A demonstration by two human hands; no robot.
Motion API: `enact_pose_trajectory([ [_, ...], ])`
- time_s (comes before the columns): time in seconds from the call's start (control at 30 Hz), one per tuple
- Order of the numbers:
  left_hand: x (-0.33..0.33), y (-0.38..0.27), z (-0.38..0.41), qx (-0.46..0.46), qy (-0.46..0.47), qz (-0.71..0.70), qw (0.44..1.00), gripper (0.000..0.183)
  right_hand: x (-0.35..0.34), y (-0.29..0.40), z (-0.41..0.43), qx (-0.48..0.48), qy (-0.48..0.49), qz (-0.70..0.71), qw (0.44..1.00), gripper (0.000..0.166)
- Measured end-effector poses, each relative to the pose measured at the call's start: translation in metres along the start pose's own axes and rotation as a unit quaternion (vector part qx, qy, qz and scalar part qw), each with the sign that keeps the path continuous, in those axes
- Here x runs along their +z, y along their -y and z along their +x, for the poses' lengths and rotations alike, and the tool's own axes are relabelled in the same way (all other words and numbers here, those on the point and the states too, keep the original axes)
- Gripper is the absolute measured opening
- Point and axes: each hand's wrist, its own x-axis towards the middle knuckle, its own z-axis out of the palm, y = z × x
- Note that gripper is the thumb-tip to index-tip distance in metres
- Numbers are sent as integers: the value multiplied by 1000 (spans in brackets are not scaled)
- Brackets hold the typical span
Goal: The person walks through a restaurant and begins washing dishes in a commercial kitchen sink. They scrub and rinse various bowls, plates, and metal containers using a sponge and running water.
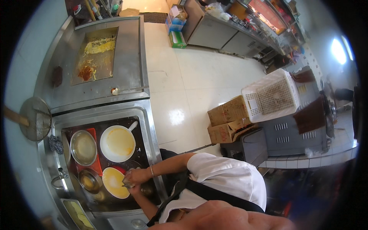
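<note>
Both hands are close together over the right-hand rim of a tilted yellow-and-white bowl (pixel 114 183) in the sink basin. My right hand (pixel 138 176), with a bracelet at the wrist, is closed on a small greyish object (pixel 128 182), which I cannot identify. Just below it is my left hand (pixel 134 189), partly hidden; its grip does not show clearly. A white handled pan or bowl (pixel 118 143) with cloudy liquid lies above them. Left of it, an oval metal bowl (pixel 83 147) holds liquid on a red tray (pixel 96 161). A smaller metal bowl (pixel 89 180) lies below.
A faucet (pixel 59 179) and steel-wool scourer (pixel 56 144) are at the sink's left edge, near a hanging mesh strainer (pixel 37 119). Beyond is a steel counter (pixel 129 57) with a ladle (pixel 115 91) and food-strewn recess. Cardboard boxes (pixel 227 113) and a white plastic basket (pixel 270 97) stand behind.
</note>
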Motion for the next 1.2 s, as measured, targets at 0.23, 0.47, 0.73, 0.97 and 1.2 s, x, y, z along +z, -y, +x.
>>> enact_pose_trajectory([
  [0.23, 5, 10, -1, -9, -9, -5, 1000, 29, 6, 5, 11, 284, -31, 4, 958, 25],
  [0.47, 18, 30, 3, 42, 26, 105, 993, 29, 15, 7, 6, 307, 30, 7, 951, 31],
  [0.73, 36, 19, -5, -65, 11, -13, 998, 31, 38, -8, 17, 235, 15, 10, 972, 35],
  [0.97, 70, 27, -21, -108, -114, 22, 987, 39, 26, -3, 11, 295, 8, 99, 950, 46],
  [1.2, 59, 26, -19, -91, -21, 103, 990, 46, 16, 7, 6, 326, 13, 146, 934, 37],
])
